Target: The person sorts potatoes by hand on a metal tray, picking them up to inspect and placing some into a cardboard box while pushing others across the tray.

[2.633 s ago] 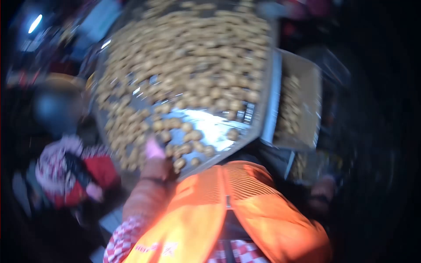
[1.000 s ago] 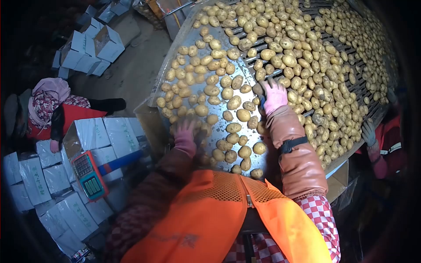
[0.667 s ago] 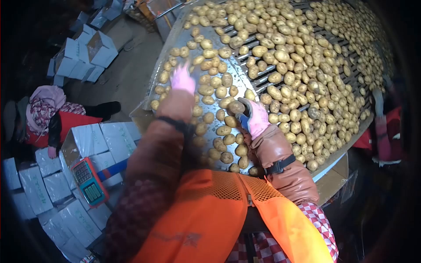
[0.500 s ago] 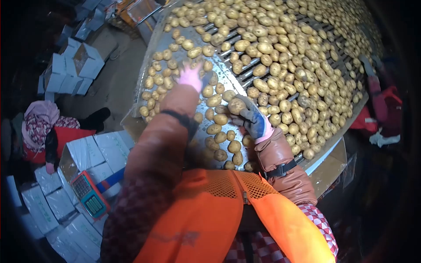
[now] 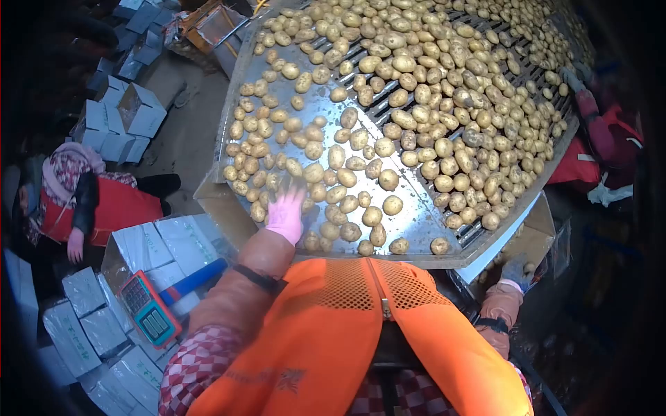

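My left hand (image 5: 284,215), in a pink glove, is open on the near left part of the metal sorting table (image 5: 416,215). Its fingers are spread and reach the edge of a group of loose potatoes (image 5: 336,157). At the right, my right hand (image 5: 517,270), in a dark glove with a pink cuff, is down at an open cardboard box (image 5: 538,232) below the table edge. A few potatoes (image 5: 529,267) show beside its fingers. Shadow and blur hide whether those fingers are closed on anything.
A thick heap of potatoes (image 5: 479,125) covers the slatted part of the table. Left of me are packed white boxes (image 5: 83,291) and a scale display (image 5: 149,308). One co-worker (image 5: 97,194) is at the left, another person's sleeve (image 5: 593,118) at the far right.
My right hand, which held a potato over the table, has moved right and down to the cardboard box. My left hand has drawn back toward me, and potatoes now lie more spread out.
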A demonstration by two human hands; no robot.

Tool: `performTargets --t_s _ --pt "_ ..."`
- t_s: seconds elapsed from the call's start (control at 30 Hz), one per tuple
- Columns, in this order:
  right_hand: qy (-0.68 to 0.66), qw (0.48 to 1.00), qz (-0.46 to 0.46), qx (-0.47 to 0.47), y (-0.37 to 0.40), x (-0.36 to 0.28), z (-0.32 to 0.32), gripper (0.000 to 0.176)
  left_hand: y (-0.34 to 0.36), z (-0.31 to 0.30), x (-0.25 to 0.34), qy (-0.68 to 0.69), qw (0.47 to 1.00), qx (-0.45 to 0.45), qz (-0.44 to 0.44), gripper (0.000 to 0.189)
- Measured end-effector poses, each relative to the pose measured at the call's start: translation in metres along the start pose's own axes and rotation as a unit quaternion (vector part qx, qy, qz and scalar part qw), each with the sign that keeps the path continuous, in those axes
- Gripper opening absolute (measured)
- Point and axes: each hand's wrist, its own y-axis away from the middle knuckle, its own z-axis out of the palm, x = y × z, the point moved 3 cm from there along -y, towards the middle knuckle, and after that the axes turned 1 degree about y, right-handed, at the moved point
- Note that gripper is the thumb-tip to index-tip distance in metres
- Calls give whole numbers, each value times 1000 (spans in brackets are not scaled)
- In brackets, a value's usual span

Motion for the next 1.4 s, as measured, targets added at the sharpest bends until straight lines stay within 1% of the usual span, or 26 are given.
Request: performTargets --t_s 0.07,0.1,0.17,0.23,0.3,0.33,0.37,0.4,0.43,0.5,0.53,0.57,0.6,0.63,0.7,0.8,0.87,0.93,0.97,1.0,1.1,1.17,1.23,1.3,1.37,1.4 --pt "57 961 -94 255 13 14 24 55 4 -13 1 44 998 -31 -16 54" --pt "284 927 -161 183 12 30 38 56 4 -14 2 68 996 -49 -20 51" --pt "400 889 -176 136 10 110 118 54 10 -9 -3 95 995 -6 -11 40" --pt "457 881 -73 99 9 201 204 54 12 -26 16 122 992 17 -3 40" --pt "568 819 75 21 9 277 283 53 9 -41 57 132 981 -1 139 48" --pt "505 848 160 -1 -15 304 280 50 11 -34 72 111 967 0 228 49" --pt "554 812 169 -66 -20 331 294 46 14 -29 78 85 945 0 315 50" --pt "597 773 170 -131 -25 357 309 42 15 -24 71 97 952 -16 290 51" --pt "728 639 85 -234 -13 381 340 38 17 -19 60 109 957 -32 266 53" --pt "763 517 -45 -386 -40 409 325 32 26 -16 38 128 971 -33 201 54" --pt "821 381 -74 -420 -39 422 340 34 34 -22 25 133 979 -17 152 53" --pt "860 298 -42 -412 -39 436 348 31 36 -25 15 138 985 0 103 52" --pt "875 243 -43 -417 -45 448 342 29 35 -30 14 133 985 78 78 34" --pt "890 191 -44 -412 -51 459 329 28 30 -34 12 108 989 92 47 34" --pt "903 156 -37 -399 -47 473 321 26 17 -42 9 58 991 121 -14 35" --pt "902 153 -24 -403 -45 478 328 26 -39 -50 -6 61 978 197 -11 43" --pt "900 153 -26 -407 -49 481 327 25 -89 -50 -16 88 987 118 -70 41" --pt "900 145 -31 -409 -46 479 335 26 -147 -63 -13 141 979 128 -78 39" --pt "901 142 -35 -408 -48 477 339 26 -168 -60 -5 76 983 119 -121 46" --pt "894 180 -49 -408 -55 471 330 30 -181 -51 11 78 984 92 -131 50" --pt "773 522 268 -242 -47 428 347 33 -187 -25 28 28 994 89 -59 54" --pt "576 729 323 -182 -65 402 307 37 -190 -23 30 -11 997 60 -38 51" --pt "399 854 296 -157 -61 366 295 41 -200 -42 30 -38 996 -22 -77 48" --pt "426 848 308 -73 -49 347 266 40 -208 -46 34 -41 994 -51 -87 41" --pt "657 679 265 -191 -50 363 261 36 -231 -57 24 -12 993 -56 -106 39" --pt "627 716 249 -183 -39 385 251 34 -236 -50 16 -6 995 -18 -98 41"
